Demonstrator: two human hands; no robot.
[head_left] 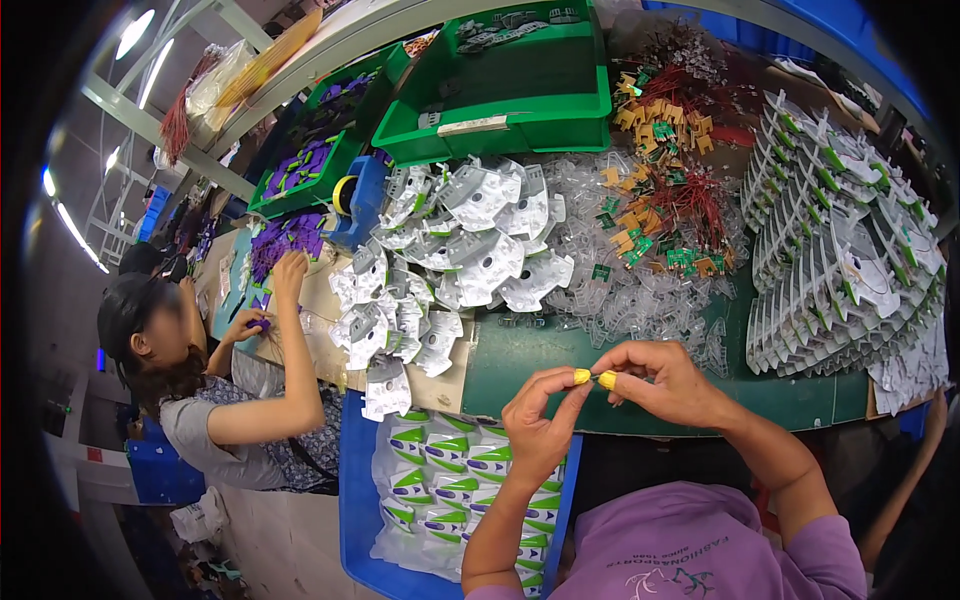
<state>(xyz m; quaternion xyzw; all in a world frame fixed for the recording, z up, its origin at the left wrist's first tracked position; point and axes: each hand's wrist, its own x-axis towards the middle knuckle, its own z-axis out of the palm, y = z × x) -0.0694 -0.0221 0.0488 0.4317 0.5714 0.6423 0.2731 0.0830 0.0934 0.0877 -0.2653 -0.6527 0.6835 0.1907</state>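
Note:
Over the near edge of the green table mat (520, 365), my two hands meet fingertip to fingertip. My left hand (538, 425) is closed in a pinch, with a yellow covering on one fingertip. My right hand (668, 382) pinches too, and a yellow covering wraps one of its fingertips. A tiny dark thing seems to sit between the fingertips, too small to name. Clear plastic pieces (630, 310) lie heaped just beyond my hands. Behind them are green and tan small boards with red wires (690, 205).
White-and-green shell parts (480, 240) pile up at centre left; more stand stacked (830, 270) at right. A blue crate (362, 545) holds packed white-green items. Green bins (490, 140) stand at the back, beside a blue tape dispenser (362, 200). A co-worker (240, 400) handles purple pieces at left.

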